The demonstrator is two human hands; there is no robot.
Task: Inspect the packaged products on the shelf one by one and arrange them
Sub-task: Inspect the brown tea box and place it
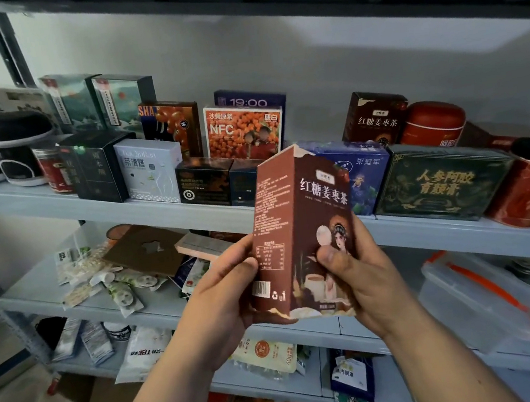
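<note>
A tall brown box of red-sugar ginger-date tea (295, 217) is held upright in front of the shelf (57, 206), turned so one edge faces me. My left hand (221, 293) grips its left side panel, which shows a nutrition table and barcode. My right hand (359, 272) grips the front panel, thumb on the printed figure. On the shelf behind stand many packaged products: a second brown box of the same tea (373, 119), an orange NFC sea-buckthorn box (243, 131), a blue box (360, 172) and a dark green box (438, 183).
Black-lidded jars (13, 148) stand at the far left, red tins (431, 125) at the right. The lower shelf holds loose sachets (106, 280), a brown card (146, 248) and a clear plastic container (482, 297). More pouches lie on the shelves below.
</note>
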